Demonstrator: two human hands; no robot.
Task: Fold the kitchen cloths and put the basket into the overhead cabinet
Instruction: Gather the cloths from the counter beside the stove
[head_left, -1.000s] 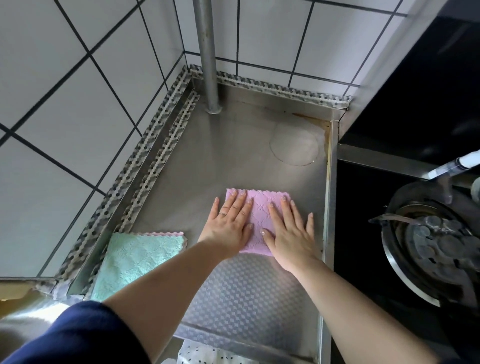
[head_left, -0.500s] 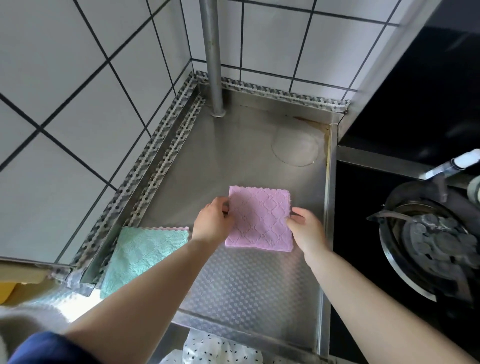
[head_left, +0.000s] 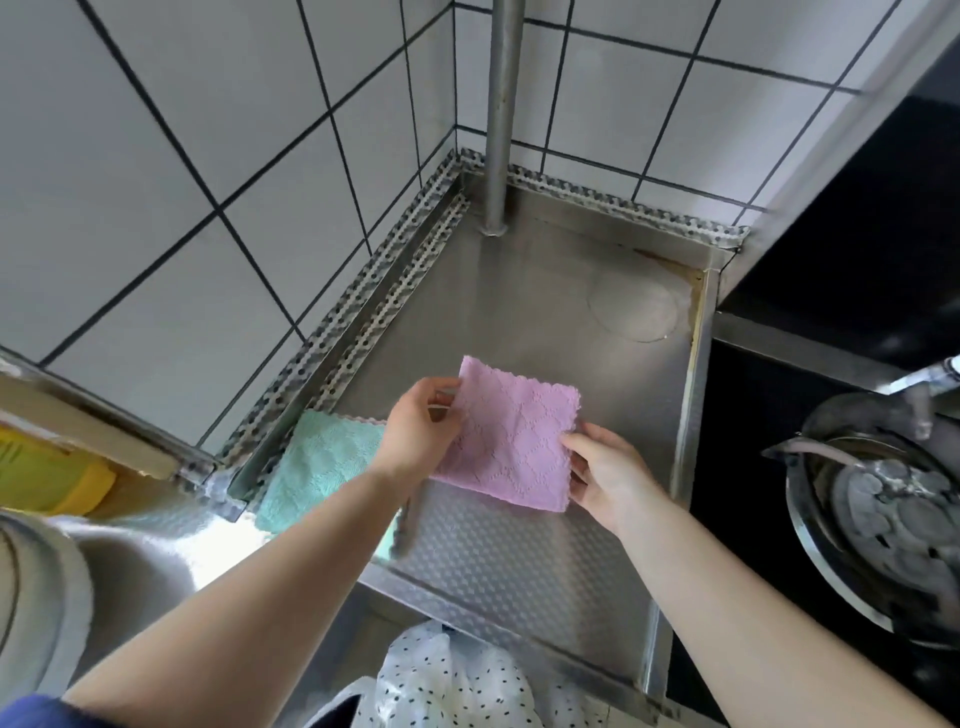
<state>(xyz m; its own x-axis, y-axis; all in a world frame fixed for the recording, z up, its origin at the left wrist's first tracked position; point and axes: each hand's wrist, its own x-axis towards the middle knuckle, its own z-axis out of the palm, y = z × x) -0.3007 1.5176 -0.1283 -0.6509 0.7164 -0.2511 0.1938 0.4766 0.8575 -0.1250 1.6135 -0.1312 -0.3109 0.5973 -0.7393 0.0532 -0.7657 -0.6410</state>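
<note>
No brand, label or legible writing could be made out on any surface. A folded pink cloth was held just above a stainless steel counter, gripped at both side edges. Its left edge was pinched by the left hand, the fingers curled round the upper left part; its right edge was pinched by the right hand, thumb on top and fingers underneath. The cloth was nearly square, so no clear long axis could be told; it was seen slightly rotated, its upper left corner pointing toward the tiled wall and its lower edge hanging toward the person. A folded green cloth was lying flat on the counter to the left, partly hidden by the left forearm, with a pink scalloped edge showing along its far side. A metal pipe was seen standing upright in the back corner. A steel pan was visible at the right on a dark stove. A white dotted bag was seen below the counter's near edge.
</note>
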